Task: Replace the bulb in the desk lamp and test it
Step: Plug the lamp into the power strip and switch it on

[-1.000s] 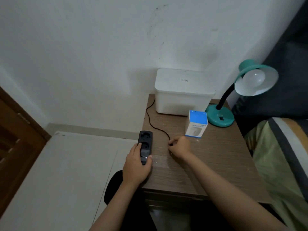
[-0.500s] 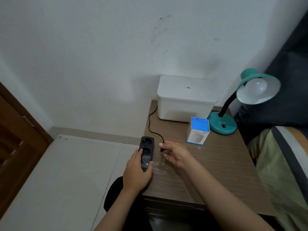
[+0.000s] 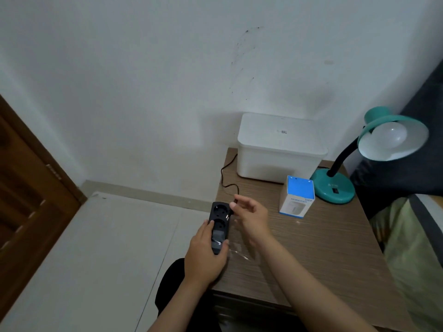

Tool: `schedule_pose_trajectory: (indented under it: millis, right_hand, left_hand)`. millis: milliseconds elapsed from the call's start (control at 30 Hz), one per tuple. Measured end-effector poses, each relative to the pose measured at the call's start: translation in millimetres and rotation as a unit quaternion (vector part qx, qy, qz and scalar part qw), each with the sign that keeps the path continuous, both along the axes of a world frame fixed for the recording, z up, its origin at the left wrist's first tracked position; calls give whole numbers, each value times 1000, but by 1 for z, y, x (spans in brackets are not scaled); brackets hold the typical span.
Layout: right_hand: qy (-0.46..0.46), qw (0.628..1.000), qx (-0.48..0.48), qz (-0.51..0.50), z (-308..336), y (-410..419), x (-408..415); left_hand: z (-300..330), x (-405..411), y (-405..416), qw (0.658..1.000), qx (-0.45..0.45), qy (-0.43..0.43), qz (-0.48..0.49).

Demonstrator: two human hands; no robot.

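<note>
Your left hand (image 3: 206,256) grips the strip (image 3: 219,226) at the tabletop's (image 3: 311,255) left edge. Right hand (image 3: 251,218) fingers pinch the plug (image 3: 234,204) beside the top socket. Lamp (image 3: 374,154), bulb (image 3: 389,135) fitted, sits far right corner; bare tabletop near you.

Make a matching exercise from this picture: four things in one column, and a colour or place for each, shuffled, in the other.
Things:
1. desk lamp
2. power strip
3. storage box
4. blue carton

Descriptions:
A. held by the left hand
B. white, against the wall
C. teal, bulb fitted
D. stands between box and lamp base

Pairs: 1-C, 2-A, 3-B, 4-D
</note>
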State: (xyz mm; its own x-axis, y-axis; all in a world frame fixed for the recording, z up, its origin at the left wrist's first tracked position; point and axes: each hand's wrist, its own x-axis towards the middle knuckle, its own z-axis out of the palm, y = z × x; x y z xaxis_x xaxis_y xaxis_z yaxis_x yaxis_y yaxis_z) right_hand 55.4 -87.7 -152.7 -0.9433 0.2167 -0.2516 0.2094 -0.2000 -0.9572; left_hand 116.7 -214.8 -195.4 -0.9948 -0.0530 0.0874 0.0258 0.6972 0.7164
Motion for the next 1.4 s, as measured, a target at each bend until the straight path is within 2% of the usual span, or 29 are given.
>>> schedule_pose_trajectory:
  millis: [167,467,700,1033,1233,1333,1400]
  right_hand:
    - [17,992,91,-86,-6,-10,-10]
    - [71,958,277,20,-16,-18,-16]
    - [82,936,339,44,-31,-18,-16]
    - [14,915,384,120,-17,-16,-37]
    - [56,951,276,129,-21,6,-7]
    - [60,955,278,83,-34,34,31]
    - [52,953,296,37,-45,62,54]
  left_hand:
    - [-1,0,0,1000,0,2,-3]
    - [-4,-1,-1,1000,-8,4,-4]
    - [-6,-1,-1,1000,-2,9,-10]
    - [-5,-1,-1,1000,0,5,-5]
    - [-3,-2,-2,1000,-9,-15,-10]
    - [3,-1,4,995,-99,-30,2]
    - [6,4,16,987,-161,-10,3]
